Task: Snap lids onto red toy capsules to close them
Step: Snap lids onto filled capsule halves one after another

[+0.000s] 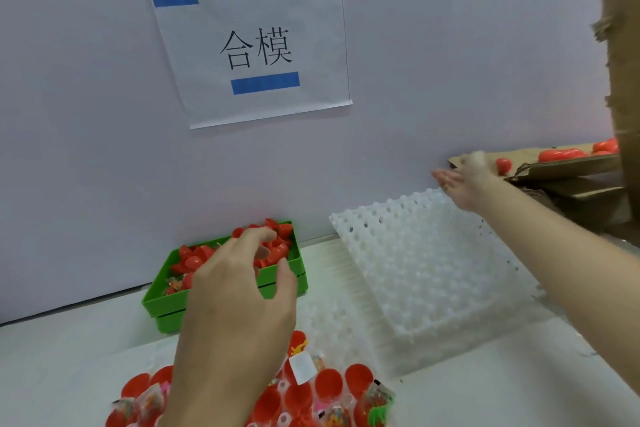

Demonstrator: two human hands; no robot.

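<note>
Red lids (201, 258) fill the green bin (162, 302) at nine o'clock, under the left hand's (239, 291) loosely spread, empty fingers. Right hand (460, 180) reaches open toward the cardboard box (561, 166) at two o'clock.

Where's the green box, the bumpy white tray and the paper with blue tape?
green box (162, 303), head view, on its near left wall.
bumpy white tray (415, 260), head view, on its dimpled top face.
paper with blue tape (252, 52), head view, on the middle of the sheet.

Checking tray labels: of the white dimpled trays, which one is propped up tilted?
The white tray on the right, below the right hand: its far edge is raised. The other, near the open capsules, lies flat.
</note>
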